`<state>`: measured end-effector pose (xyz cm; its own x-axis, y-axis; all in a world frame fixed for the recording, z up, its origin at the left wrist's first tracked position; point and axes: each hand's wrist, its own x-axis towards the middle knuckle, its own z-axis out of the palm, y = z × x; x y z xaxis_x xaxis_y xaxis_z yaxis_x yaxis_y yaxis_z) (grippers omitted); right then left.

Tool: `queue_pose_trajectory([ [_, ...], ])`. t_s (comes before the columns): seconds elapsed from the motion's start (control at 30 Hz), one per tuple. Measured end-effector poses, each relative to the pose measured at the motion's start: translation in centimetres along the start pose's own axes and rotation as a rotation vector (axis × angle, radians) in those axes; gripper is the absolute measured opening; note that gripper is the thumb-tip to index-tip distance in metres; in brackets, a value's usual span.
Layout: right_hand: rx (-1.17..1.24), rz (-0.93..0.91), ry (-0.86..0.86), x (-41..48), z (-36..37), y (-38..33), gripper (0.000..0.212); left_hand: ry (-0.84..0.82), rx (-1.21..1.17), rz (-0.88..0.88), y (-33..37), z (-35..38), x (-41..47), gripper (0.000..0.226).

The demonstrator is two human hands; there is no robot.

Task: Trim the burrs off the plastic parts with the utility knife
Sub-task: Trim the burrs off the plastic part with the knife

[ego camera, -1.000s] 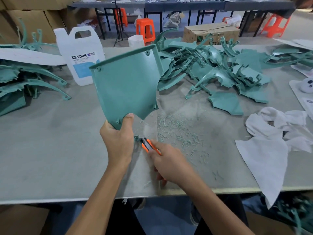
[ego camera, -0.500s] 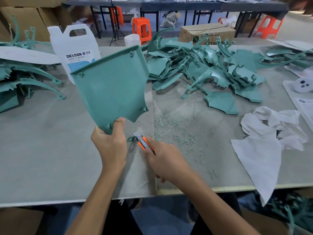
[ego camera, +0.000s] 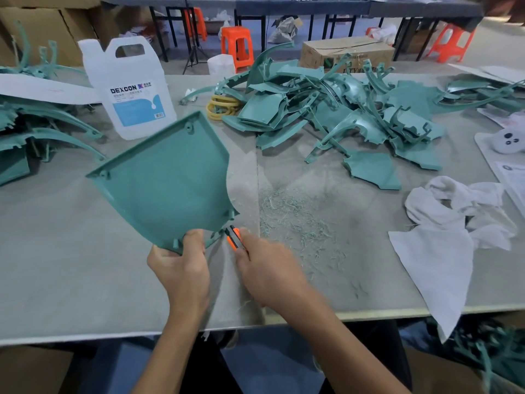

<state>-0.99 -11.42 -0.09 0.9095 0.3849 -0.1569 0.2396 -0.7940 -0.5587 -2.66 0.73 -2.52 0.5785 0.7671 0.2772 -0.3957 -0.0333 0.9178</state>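
Left grip (ego camera: pixel 178 268) pinches the teal plastic panel (ego camera: pixel 167 189) at its lower corner, tilted above the tabletop (ego camera: pixel 71 265), centre-left of frame. We judge this presents the bottom edge to the utility knife (ego camera: pixel 234 239), clenched in our right grip (ego camera: pixel 267 271). Shavings (ego camera: pixel 292 220) lie just right. Jug (ego camera: pixel 127 83), upper left: fill level unreadable.

The white jug (ego camera: pixel 127 66) towards the far left edge of the table (ego camera: pixel 71 274) carries a label (ego camera: pixel 136 105) reading "DEXCON" in dark capitals. The finer print under the brand name is too small to read.
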Motion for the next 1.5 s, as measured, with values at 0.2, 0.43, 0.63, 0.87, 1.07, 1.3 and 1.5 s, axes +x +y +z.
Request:
queue_pose_trajectory([
  [0.2, -0.306, -0.085, 0.060, -0.3, -0.4, 0.5, 0.045, -0.010, 0.100, 0.050, 0.1, -0.1, -0.2, 0.030],
  [0.43, -0.309, -0.087, -0.013, -0.1, -1.3, 0.8, 0.040, -0.020, 0.075, 0.035, 1.2, 0.4, -0.4, 0.023],
  [0.63, -0.245, -0.088, -0.010, -0.8, -1.5, 1.6, 0.037, -0.038, 0.041, 0.027, 1.8, 0.8, -0.4, 0.022],
  [0.87, -0.174, -0.097, 0.070, -0.8, -0.6, 1.2, 0.040, -0.033, 0.034, 0.020, 2.0, 1.2, -1.1, 0.019],
  [1.07, -0.151, -0.035, 0.044, -0.3, -0.4, 2.1, 0.038, -0.033, 0.016, -0.016, 1.5, 0.7, -0.4, 0.032],
  [1.3, 0.066, -0.100, 0.134, -0.6, -0.5, 2.6, 0.041, -0.060, -0.057, -0.116, 2.1, 1.1, 1.0, 0.024],
  [1.5, 0.818, 0.106, 0.330, -1.0, -1.8, 3.7, 0.039, -0.106, -0.565, -0.491, 4.4, 2.7, 3.2, 0.016],
])
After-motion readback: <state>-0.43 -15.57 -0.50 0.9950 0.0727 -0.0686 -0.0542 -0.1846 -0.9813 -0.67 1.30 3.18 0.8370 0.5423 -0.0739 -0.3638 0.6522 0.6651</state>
